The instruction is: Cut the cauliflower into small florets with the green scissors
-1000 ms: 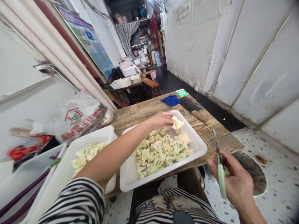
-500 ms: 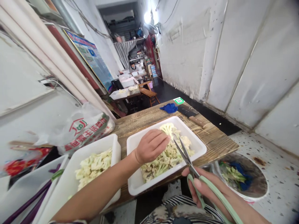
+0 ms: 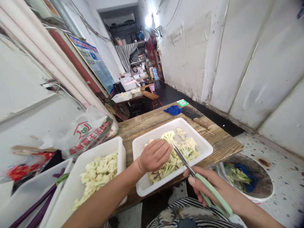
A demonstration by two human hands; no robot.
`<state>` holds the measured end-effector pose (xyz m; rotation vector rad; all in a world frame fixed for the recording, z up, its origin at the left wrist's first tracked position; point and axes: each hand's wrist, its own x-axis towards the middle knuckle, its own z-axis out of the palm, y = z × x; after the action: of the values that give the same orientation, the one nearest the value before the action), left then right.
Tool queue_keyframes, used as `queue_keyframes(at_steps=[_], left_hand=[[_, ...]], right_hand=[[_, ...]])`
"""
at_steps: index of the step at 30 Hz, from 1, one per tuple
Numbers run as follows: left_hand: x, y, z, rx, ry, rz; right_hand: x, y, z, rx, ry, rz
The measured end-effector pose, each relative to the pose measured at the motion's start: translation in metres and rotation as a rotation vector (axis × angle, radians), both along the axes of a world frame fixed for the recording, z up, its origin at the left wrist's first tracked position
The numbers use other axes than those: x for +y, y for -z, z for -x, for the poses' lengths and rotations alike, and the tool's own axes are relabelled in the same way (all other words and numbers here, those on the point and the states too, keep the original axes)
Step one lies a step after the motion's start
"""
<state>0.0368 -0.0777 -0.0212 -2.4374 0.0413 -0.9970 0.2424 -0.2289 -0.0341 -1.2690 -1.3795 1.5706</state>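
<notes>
My left hand (image 3: 155, 155) is closed around a cauliflower floret (image 3: 168, 136), whose pale head sticks out past the fingers. It is over a white plastic tray (image 3: 206, 151) holding several cut cauliflower pieces (image 3: 186, 152). In my right hand (image 3: 206, 185) is a pair of scissors (image 3: 213, 193) with light green handles. The blades are closed together, and their tips reach the floret beside my left fingertips. Part of the floret is hidden behind my left hand.
A second white tray (image 3: 121, 152) with cauliflower stands at left, beside a bin with purple eggplants (image 3: 35, 202). On the wooden table (image 3: 225, 142) lie a cleaver (image 3: 194, 117) and a blue cloth (image 3: 173, 110). A waste bucket (image 3: 266, 190) is at right. One person (image 3: 135, 69) sits far back.
The scissor blades have closed from slightly apart. A small cauliflower piece now shows in the tray just right of the held floret. My left hand has shifted slightly down.
</notes>
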Motion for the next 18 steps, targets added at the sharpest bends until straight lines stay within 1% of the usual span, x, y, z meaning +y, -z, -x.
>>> queue_keyframes(at_steps=[2, 3, 6, 8, 11, 14, 15, 16, 17, 18], left_hand=[[0.001, 0.001, 0.000, 0.025, 0.017, -0.004], [0.002, 0.001, 0.000, 0.019, 0.009, 0.017], [0.007, 0.003, -0.002, -0.071, -0.064, 0.173], [0.010, 0.004, -0.002, -0.096, -0.076, 0.325], [0.012, 0.001, -0.002, -0.005, -0.025, 0.597], [0.010, -0.008, -0.006, 0.088, 0.031, 0.857], [0.008, -0.012, -0.009, 0.115, 0.023, 0.943], [0.005, -0.017, -0.014, 0.135, -0.020, 1.038], [0.003, -0.021, -0.020, 0.146, -0.096, 1.136], [0.001, -0.026, -0.028, 0.152, -0.192, 1.229]], right_hand=[[0.001, 0.003, 0.000, 0.011, 0.012, 0.016], [0.002, 0.005, 0.000, 0.019, 0.025, 0.022], [0.002, 0.006, -0.002, 0.057, 0.054, 0.019], [0.001, 0.003, -0.005, 0.099, 0.038, 0.018], [-0.001, 0.001, -0.013, 0.209, -0.019, 0.086], [-0.005, 0.007, -0.028, 0.357, -0.106, 0.145], [-0.008, 0.010, -0.035, 0.394, -0.129, 0.139], [-0.012, 0.013, -0.042, 0.405, -0.136, 0.106], [-0.016, 0.015, -0.049, 0.369, -0.115, 0.060], [-0.022, 0.017, -0.055, 0.278, -0.046, 0.005]])
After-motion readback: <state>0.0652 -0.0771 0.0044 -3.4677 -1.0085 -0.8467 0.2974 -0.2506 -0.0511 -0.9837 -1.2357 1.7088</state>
